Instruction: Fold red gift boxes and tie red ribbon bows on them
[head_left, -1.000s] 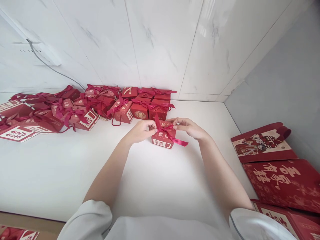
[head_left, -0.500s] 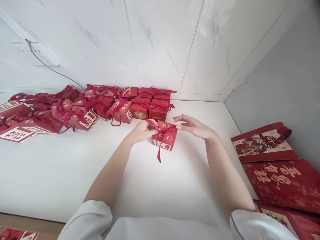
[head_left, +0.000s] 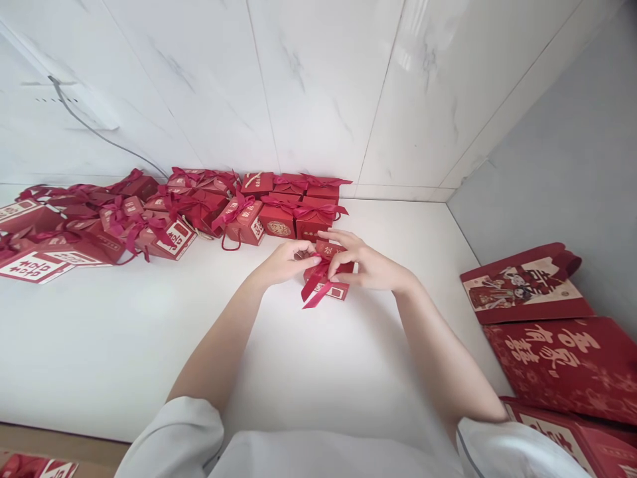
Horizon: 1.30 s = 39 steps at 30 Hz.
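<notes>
A small red box [head_left: 340, 291] sits on the white worktop [head_left: 323, 372] between a person's hands. The left hand [head_left: 290, 261] pinches its dark-pink ribbon [head_left: 318, 296]; the right hand [head_left: 365, 263], fingers curled, pinches the ribbon opposite. Ribboned red boxes [head_left: 206, 209] crowd beyond and left of the left hand; large red bags [head_left: 560, 365] lie right of the right hand.

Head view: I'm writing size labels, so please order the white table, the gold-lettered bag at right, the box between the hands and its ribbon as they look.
1. White table
2. Gold-lettered bag, cut by the picture's edge
3. Red box, partly covered
4. Ribbon, partly covered too
</notes>
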{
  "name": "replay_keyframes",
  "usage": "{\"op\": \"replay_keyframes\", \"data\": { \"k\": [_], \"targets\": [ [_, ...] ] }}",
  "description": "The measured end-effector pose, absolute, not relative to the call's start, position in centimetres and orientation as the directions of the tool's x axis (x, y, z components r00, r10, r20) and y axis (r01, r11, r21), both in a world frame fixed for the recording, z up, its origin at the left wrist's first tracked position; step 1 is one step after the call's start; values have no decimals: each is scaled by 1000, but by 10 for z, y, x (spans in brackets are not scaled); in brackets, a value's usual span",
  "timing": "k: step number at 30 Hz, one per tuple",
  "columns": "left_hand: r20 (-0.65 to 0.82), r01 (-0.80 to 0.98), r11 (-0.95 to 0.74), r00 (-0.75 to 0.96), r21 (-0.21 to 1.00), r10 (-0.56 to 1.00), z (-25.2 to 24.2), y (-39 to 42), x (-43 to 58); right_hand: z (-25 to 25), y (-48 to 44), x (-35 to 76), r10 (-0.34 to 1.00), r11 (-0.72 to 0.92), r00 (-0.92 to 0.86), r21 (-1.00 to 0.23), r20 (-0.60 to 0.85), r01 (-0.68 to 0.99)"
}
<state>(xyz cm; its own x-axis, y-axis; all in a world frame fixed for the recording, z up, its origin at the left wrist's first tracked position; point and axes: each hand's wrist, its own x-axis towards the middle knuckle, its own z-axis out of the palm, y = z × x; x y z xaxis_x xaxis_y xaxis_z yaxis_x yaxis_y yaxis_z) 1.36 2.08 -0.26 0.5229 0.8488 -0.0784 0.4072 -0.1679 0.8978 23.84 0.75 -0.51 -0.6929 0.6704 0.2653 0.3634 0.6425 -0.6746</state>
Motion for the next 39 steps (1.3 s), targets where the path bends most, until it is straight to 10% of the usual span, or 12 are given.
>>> {"op": "replay_keyframes", "data": {
  "k": [10,20,30,39],
  "targets": [
    [-29,395,-179,467,901,884,4,21,14,25,-5,258,750,537,-622,-757,227,371],
    [35,309,-183,430,933,902,-19,24,19,-1,-19,204,644,764,-675,-357,361,538],
    [-104,245,-2,418,969,903,-20,31,11,-13,-25,174,654,735,-595,-207,467,646],
    [-124,278,14,382,960,916,-15,34,2,20,-22,222,659,740,-655,-471,369,479]
  ]
}}
